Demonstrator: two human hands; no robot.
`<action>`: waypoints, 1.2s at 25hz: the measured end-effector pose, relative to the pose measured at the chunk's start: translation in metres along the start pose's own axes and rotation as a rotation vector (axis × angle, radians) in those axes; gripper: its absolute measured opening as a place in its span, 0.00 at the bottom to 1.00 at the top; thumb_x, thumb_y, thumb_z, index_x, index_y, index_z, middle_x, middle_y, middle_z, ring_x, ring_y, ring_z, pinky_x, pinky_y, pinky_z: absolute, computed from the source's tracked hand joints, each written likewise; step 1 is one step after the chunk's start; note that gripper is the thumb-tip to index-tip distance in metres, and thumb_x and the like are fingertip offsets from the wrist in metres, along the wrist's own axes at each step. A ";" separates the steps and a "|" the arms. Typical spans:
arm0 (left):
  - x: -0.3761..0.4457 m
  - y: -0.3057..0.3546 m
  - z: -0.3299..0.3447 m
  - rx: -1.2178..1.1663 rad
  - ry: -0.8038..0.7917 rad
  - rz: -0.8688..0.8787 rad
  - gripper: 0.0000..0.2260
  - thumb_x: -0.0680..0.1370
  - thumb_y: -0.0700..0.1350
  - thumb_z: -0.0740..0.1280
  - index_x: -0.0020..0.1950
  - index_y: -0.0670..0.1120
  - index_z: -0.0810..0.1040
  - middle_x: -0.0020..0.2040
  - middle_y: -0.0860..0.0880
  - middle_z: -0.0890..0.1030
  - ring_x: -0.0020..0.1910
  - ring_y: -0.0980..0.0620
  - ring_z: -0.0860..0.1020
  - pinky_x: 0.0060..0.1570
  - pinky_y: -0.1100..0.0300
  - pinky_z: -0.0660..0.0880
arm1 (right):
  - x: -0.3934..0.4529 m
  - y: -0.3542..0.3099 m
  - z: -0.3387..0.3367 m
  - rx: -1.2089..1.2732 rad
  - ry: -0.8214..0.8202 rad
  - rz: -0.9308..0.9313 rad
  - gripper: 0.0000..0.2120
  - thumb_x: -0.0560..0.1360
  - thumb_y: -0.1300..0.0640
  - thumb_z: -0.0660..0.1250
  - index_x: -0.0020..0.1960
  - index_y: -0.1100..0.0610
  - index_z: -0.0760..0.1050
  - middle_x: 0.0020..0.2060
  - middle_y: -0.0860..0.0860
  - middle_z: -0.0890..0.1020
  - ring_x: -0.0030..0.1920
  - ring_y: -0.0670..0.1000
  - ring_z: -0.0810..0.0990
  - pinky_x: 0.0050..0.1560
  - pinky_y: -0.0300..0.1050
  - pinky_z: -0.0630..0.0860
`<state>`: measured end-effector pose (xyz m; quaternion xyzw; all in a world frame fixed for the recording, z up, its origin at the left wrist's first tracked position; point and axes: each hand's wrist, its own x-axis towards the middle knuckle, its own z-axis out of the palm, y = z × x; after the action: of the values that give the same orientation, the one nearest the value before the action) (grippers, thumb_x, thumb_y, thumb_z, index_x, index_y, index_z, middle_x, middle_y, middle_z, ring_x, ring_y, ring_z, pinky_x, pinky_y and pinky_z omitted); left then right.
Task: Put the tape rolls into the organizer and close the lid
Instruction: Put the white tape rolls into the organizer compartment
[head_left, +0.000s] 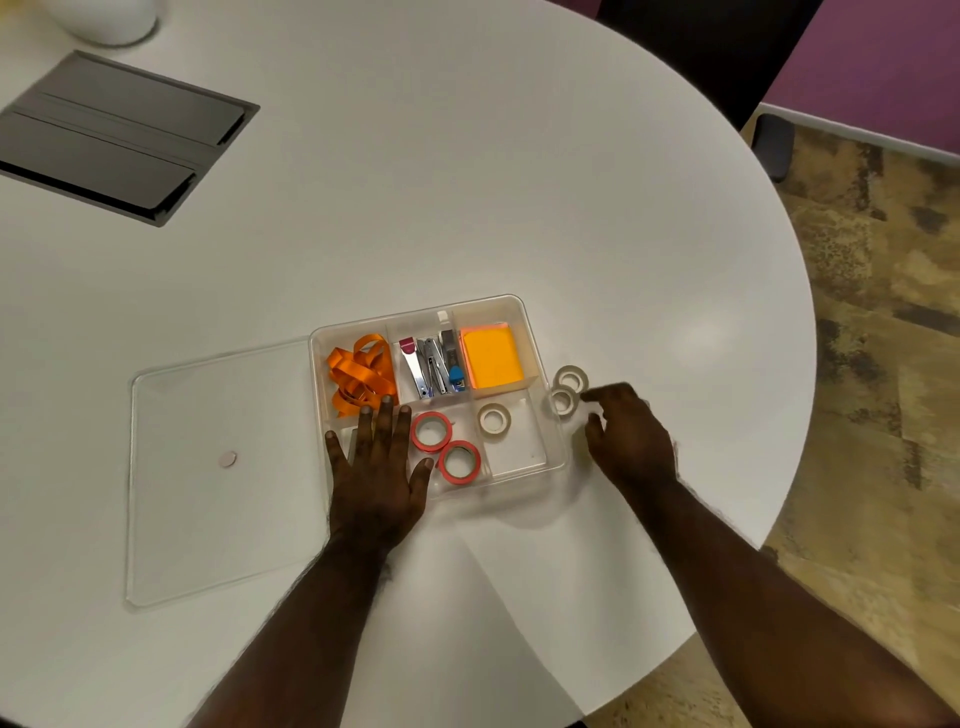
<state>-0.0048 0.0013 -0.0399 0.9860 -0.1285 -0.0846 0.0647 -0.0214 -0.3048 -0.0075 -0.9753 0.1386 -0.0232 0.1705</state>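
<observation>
A clear plastic organizer (524, 322) stands on the white table with its lid off. Two red tape rolls (431, 431) (460, 462) lie in its front middle compartment, and one white tape roll (494, 420) lies in the front right compartment. Two more white rolls (571, 378) (563, 401) rest on the table just right of the organizer. My right hand (626, 436) hovers beside them, fingers apart, index finger near the closer roll. My left hand (376, 462) lies flat and open on the organizer's front left corner. The clear lid (218, 467) lies flat to the left.
The organizer also holds orange ribbon (358, 376), staplers (434, 364) and orange sticky notes (491, 358). A grey recessed panel (114, 135) sits at the far left of the table. The round table edge (800, 415) is close on the right, with patterned carpet beyond.
</observation>
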 end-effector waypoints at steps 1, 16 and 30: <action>0.000 0.000 0.000 -0.007 0.004 0.002 0.33 0.79 0.62 0.45 0.80 0.47 0.52 0.81 0.44 0.53 0.80 0.42 0.50 0.74 0.30 0.49 | -0.008 0.011 0.005 -0.032 -0.075 0.006 0.16 0.74 0.56 0.66 0.61 0.52 0.76 0.58 0.51 0.78 0.54 0.58 0.79 0.42 0.48 0.77; 0.001 0.000 0.004 -0.005 0.007 -0.004 0.32 0.79 0.62 0.46 0.80 0.48 0.51 0.81 0.44 0.52 0.80 0.42 0.49 0.74 0.31 0.47 | -0.002 -0.016 0.001 0.206 0.023 -0.086 0.27 0.69 0.53 0.72 0.67 0.55 0.70 0.59 0.54 0.75 0.59 0.56 0.73 0.58 0.50 0.74; 0.002 0.000 0.003 -0.016 -0.019 -0.022 0.34 0.78 0.64 0.39 0.80 0.50 0.48 0.81 0.46 0.48 0.80 0.43 0.46 0.75 0.32 0.45 | 0.004 -0.100 0.033 -0.364 -0.442 -0.077 0.23 0.70 0.40 0.72 0.54 0.57 0.79 0.50 0.53 0.84 0.51 0.55 0.83 0.47 0.46 0.76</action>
<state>-0.0033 0.0003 -0.0428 0.9860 -0.1175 -0.0956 0.0703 0.0114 -0.2048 -0.0047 -0.9758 0.0631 0.2087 0.0178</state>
